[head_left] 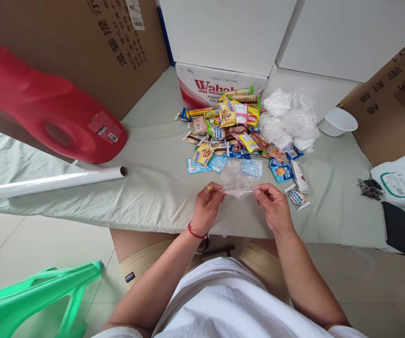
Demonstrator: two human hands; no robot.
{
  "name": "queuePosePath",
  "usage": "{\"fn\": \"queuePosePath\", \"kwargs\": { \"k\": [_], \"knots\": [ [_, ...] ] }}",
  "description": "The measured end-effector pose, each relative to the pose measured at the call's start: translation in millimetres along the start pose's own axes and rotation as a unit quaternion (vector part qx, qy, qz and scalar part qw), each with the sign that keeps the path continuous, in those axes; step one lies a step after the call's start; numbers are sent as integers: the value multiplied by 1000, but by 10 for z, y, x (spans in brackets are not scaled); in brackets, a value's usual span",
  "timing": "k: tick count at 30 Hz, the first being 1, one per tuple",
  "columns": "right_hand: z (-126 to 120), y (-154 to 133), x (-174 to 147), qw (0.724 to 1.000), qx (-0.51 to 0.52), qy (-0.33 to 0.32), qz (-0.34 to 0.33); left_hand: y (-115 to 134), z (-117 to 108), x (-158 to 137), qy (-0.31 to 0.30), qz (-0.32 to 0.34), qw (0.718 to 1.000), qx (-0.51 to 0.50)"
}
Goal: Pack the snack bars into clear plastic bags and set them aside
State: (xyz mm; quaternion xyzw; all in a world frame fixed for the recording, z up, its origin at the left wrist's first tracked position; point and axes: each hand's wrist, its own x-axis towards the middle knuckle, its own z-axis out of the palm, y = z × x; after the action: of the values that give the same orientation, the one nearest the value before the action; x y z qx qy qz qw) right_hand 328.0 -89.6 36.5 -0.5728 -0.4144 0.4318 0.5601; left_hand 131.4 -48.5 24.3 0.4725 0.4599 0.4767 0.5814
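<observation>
A clear plastic bag [237,180] is stretched between my two hands near the table's front edge. My left hand [208,202] pinches its left corner, thumb against fingers. Its right corner sits in the pinch of my right hand [273,203]. Just beyond the bag lies a heap of small wrapped snacks [229,126] in yellow, blue, pink and brown packaging. Blue snack packets [198,165] lie beneath and beside the bag's far side. Right of my right hand are a white wrapped bar [299,177] and a blue-and-white snack packet [297,197].
Crumpled clear plastic bags [289,122] pile beside a white bowl [338,123]. A Wahaha carton [206,84] stands behind the snacks. A red jug [58,112] and a white roll [54,182] lie left. Keys [369,188], a white jug [403,180] and a phone [397,226] are right.
</observation>
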Motion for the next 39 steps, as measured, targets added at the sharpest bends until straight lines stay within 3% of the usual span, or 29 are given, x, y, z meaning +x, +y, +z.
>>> {"fn": "queuePosePath", "kwargs": {
  "k": [5,7,11,14,17,19,22,25,29,32,39],
  "knots": [
    [-1,91,-102,996,-79,-10,-39,-40,60,-43,15,8,999,-37],
    [-11,106,-153,987,-137,-27,-85,-17,87,-41,16,40,999,11],
    [-80,128,-236,970,-190,-81,-127,54,137,18,24,30,992,122],
    [-140,107,-255,984,-138,-59,-100,72,179,12,54,140,964,220],
    [-135,23,-219,991,-82,-16,-105,47,238,-75,6,276,914,298],
    [-102,-33,-172,990,-110,-11,-93,23,266,-127,-14,300,907,295],
    [-87,-35,-106,988,-142,32,-49,5,233,-108,55,231,946,220],
    [-179,81,-88,990,-73,123,-12,7,105,25,144,77,985,65],
    [-417,287,-154,983,-25,175,46,2,-113,167,168,-92,974,-123],
    [-612,381,-252,983,-88,150,63,-3,-256,153,148,-119,974,-125],
    [-876,363,-406,973,-221,33,56,25,-536,104,77,-127,988,41]
  ]
}}
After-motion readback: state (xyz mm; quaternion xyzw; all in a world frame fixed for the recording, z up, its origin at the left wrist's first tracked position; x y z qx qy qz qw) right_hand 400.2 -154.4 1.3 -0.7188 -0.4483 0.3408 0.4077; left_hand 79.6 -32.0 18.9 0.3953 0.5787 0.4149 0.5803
